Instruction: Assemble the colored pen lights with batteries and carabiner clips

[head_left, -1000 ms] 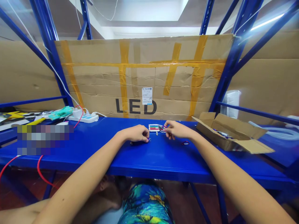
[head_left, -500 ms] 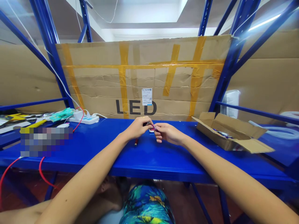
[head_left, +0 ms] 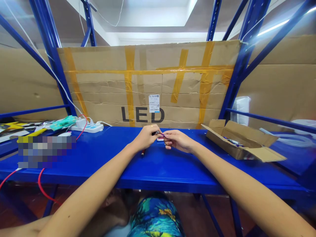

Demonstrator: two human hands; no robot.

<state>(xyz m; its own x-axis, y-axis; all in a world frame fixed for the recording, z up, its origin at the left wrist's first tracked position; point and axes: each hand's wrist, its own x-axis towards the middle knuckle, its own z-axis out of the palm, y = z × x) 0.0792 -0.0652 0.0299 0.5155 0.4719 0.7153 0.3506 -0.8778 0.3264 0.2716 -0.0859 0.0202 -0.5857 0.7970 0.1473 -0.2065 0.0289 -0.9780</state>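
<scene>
Cardboard sheet, brown, yellow-taped and lettered LED [head_left: 148, 82], stands behind the blue metal bench [head_left: 158, 168]. Open brown cardboard box [head_left: 243, 141] sits on the bench at right, and a white power strip [head_left: 86, 126] lies at far left. Left hand [head_left: 145, 136] and right hand [head_left: 178, 140] meet over mid-bench. Both sets of fingertips pinch one small dark piece with pink wire [head_left: 160, 134], held just above the surface. Short dark red-tipped stick [head_left: 143, 152] lies on the bench beside the left wrist.

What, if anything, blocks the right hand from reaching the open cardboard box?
Probably nothing, so yes: only bare blue bench lies between the right hand and cardboard box, though it and the left hand pinch a small part.
</scene>
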